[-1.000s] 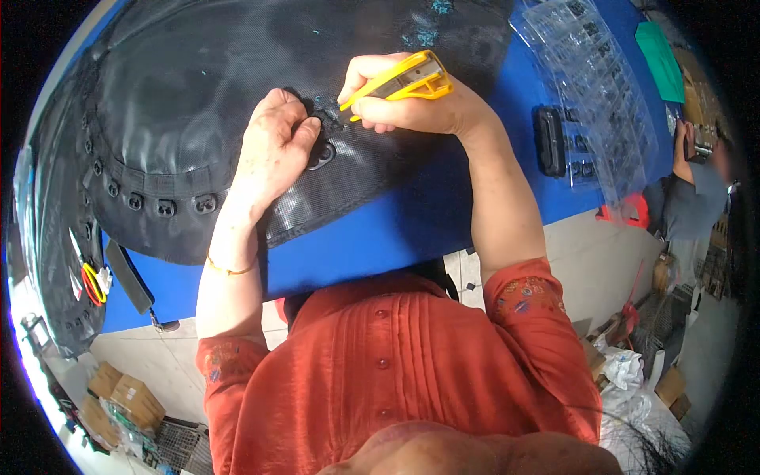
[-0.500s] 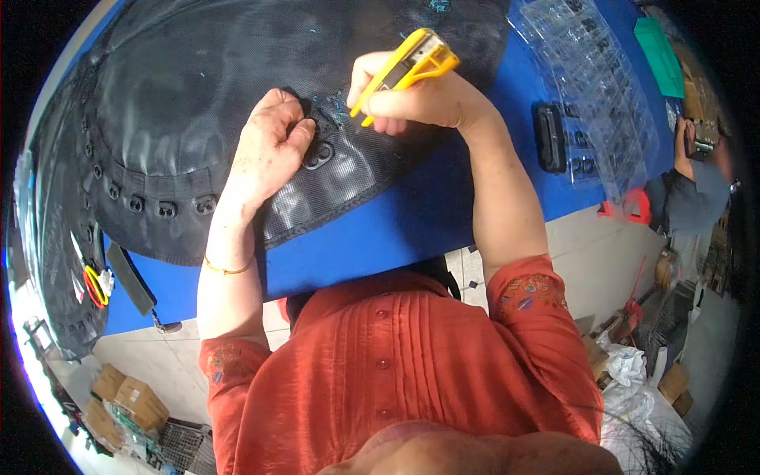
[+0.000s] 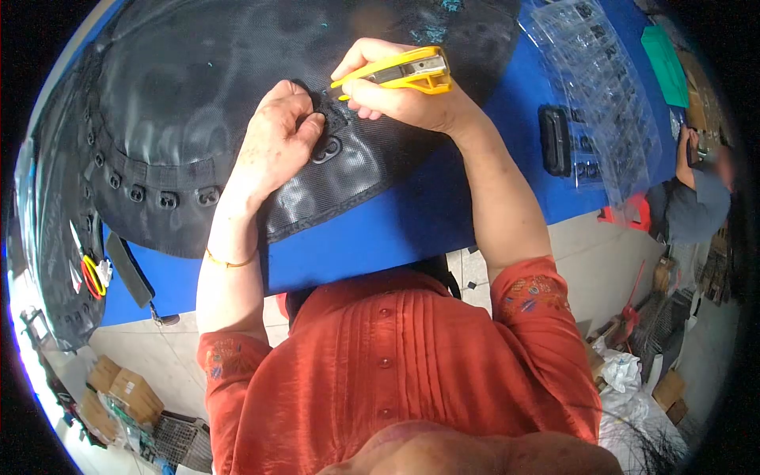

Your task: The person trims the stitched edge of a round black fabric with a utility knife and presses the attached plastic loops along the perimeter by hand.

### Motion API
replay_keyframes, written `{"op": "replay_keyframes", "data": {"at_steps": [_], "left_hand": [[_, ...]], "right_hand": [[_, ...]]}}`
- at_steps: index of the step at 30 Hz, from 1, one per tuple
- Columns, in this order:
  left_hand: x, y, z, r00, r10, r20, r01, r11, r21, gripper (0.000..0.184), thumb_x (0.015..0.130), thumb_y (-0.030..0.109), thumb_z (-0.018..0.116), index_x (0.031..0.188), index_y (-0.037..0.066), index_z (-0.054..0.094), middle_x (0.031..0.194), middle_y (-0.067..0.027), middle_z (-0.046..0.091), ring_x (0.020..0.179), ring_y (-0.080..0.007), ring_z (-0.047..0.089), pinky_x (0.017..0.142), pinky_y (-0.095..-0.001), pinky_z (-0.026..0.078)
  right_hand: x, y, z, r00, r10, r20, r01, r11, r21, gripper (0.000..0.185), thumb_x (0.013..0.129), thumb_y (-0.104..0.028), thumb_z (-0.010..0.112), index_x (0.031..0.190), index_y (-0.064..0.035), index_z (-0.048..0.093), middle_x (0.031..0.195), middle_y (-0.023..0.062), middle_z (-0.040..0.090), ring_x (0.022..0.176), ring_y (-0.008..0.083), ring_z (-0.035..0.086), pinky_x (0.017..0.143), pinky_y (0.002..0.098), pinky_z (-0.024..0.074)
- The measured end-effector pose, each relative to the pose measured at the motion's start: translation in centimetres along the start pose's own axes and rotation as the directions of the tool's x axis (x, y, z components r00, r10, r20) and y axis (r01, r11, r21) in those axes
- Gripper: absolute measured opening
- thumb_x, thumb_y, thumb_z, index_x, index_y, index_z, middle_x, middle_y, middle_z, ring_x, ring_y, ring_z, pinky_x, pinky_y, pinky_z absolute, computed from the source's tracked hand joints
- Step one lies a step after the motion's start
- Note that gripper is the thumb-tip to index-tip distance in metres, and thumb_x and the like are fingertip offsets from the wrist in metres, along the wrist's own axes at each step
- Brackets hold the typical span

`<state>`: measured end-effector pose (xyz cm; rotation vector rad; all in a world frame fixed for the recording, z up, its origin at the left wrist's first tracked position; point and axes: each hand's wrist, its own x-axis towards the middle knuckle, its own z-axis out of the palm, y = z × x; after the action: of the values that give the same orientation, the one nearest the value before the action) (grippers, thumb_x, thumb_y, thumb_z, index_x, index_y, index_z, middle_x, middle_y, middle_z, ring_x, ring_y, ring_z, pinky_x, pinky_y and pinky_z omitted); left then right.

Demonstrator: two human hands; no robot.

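Note:
Black mesh fabric (image 3: 261, 51) with black plastic eyelets along its band lies spread in front of me. My left hand (image 3: 283, 131) is closed on a fold of it, thumb pressed against the fingers, just left of an eyelet (image 3: 327, 150). In my right hand (image 3: 396, 99) I hold yellow thread snips (image 3: 412, 71), their tips pointing left, close to the fabric beside my left fingers. Whether the tips touch the fabric I cannot tell. Blue thread scraps (image 3: 428, 35) lie on the mesh further up.
The fabric rests on a blue table (image 3: 372, 252). To the right are a black case (image 3: 553, 141) and clear plastic trays (image 3: 606, 103) of black parts. Scissors (image 3: 96, 275) lie at the left. Another person (image 3: 697, 202) is at the far right, near a red stool (image 3: 633, 212).
My right hand has shifted slightly left and up, and the snips have turned from a steep slant to nearly level. My left hand keeps its hold with little movement.

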<state>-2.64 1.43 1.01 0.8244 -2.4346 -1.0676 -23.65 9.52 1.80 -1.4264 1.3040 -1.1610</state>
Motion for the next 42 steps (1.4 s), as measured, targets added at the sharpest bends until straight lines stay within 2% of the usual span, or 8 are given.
{"op": "replay_keyframes", "data": {"at_steps": [13, 18, 25, 27, 31, 33, 40, 42], "left_hand": [[-0.1, -0.4, 0.1, 1.0, 0.018, 0.004, -0.018, 1.0, 0.005, 0.018, 0.088, 0.005, 0.067, 0.079, -0.003, 0.053, 0.086, -0.0118, 0.051, 0.085, -0.0273, 0.055, 0.078, -0.0365, 0.045], [-0.1, -0.4, 0.1, 1.0, 0.015, 0.003, -0.015, 1.0, -0.001, 0.019, 0.088, 0.006, 0.066, 0.079, -0.002, 0.052, 0.086, -0.0118, 0.051, 0.084, -0.027, 0.054, 0.078, -0.0357, 0.045], [-0.1, -0.4, 0.1, 1.0, 0.013, 0.004, -0.013, 1.0, -0.005, 0.019, 0.088, 0.005, 0.066, 0.079, -0.002, 0.052, 0.087, -0.0119, 0.051, 0.085, -0.0264, 0.054, 0.08, -0.0353, 0.045], [-0.1, -0.3, 0.0, 1.0, 0.003, 0.011, -0.003, 1.0, -0.01, 0.018, 0.088, 0.005, 0.066, 0.079, -0.002, 0.052, 0.088, -0.012, 0.051, 0.085, -0.0264, 0.055, 0.081, -0.0351, 0.045], [-0.1, -0.1, 0.0, 1.0, -0.021, 0.016, 0.021, 1.0, -0.023, 0.018, 0.089, 0.006, 0.066, 0.08, -0.003, 0.053, 0.088, -0.0121, 0.052, 0.085, -0.0258, 0.055, 0.081, -0.0345, 0.045], [-0.1, -0.1, 0.0, 1.0, -0.019, 0.008, 0.019, 1.0, -0.011, 0.02, 0.088, 0.007, 0.068, 0.08, -0.003, 0.053, 0.088, -0.0119, 0.052, 0.085, -0.0255, 0.055, 0.08, -0.0345, 0.046], [-0.2, 0.1, 0.3, 1.0, 0.016, -0.019, -0.016, 0.999, 0.04, 0.028, 0.086, 0.012, 0.075, 0.08, -0.004, 0.052, 0.088, -0.0105, 0.052, 0.083, -0.0241, 0.055, 0.079, -0.0335, 0.046], [-0.2, 0.0, 0.2, 1.0, 0.004, -0.006, -0.004, 1.0, 0.028, 0.028, 0.086, 0.011, 0.075, 0.081, -0.004, 0.052, 0.088, -0.0102, 0.052, 0.083, -0.0238, 0.054, 0.079, -0.033, 0.046]], "right_hand": [[-0.3, -0.4, -0.6, 0.992, -0.07, 0.1, 0.086, 0.982, -0.168, 0.017, 0.093, -0.013, 0.064, 0.108, -0.0042, 0.065, 0.087, 0.0047, 0.069, 0.071, 0.0086, 0.064, 0.065, 0.0263, 0.0537], [-0.5, -0.5, -1.0, 0.982, 0.086, 0.166, -0.08, 0.996, -0.042, 0.016, 0.094, -0.013, 0.063, 0.107, -0.0052, 0.066, 0.085, 0.0035, 0.068, 0.072, 0.0085, 0.064, 0.065, 0.0251, 0.0541], [-0.4, -0.5, -1.7, 0.977, 0.067, 0.204, -0.045, 0.993, -0.11, 0.017, 0.093, -0.017, 0.063, 0.107, -0.0063, 0.066, 0.086, 0.0044, 0.069, 0.074, 0.0098, 0.066, 0.066, 0.0252, 0.0556], [-0.6, -1.1, -1.8, 0.961, 0.187, 0.206, -0.174, 0.982, -0.079, 0.018, 0.093, -0.019, 0.064, 0.106, -0.0071, 0.067, 0.086, 0.0052, 0.069, 0.074, 0.0104, 0.067, 0.066, 0.0253, 0.056], [-0.5, -0.9, -1.7, 0.953, 0.223, 0.205, -0.219, 0.975, -0.043, 0.019, 0.092, -0.02, 0.065, 0.106, -0.008, 0.067, 0.087, 0.0056, 0.07, 0.074, 0.0109, 0.067, 0.066, 0.0256, 0.0565], [-0.6, -0.4, -1.3, 0.976, 0.169, 0.139, -0.173, 0.985, 0.014, 0.016, 0.088, -0.02, 0.067, 0.098, -0.0087, 0.068, 0.072, 0.0016, 0.067, 0.062, 0.0082, 0.063, 0.058, 0.0247, 0.0534], [-0.7, -0.5, -1.5, 0.979, 0.158, 0.13, -0.156, 0.987, -0.026, 0.019, 0.087, -0.023, 0.067, 0.098, -0.009, 0.068, 0.073, 0.0033, 0.067, 0.061, 0.0096, 0.064, 0.058, 0.0254, 0.0535], [-0.9, -1.4, -2.1, 0.931, 0.297, 0.212, -0.279, 0.954, -0.108, 0.02, 0.085, -0.025, 0.065, 0.096, -0.0086, 0.068, 0.072, 0.0049, 0.068, 0.06, 0.0116, 0.064, 0.057, 0.0271, 0.054]]}}
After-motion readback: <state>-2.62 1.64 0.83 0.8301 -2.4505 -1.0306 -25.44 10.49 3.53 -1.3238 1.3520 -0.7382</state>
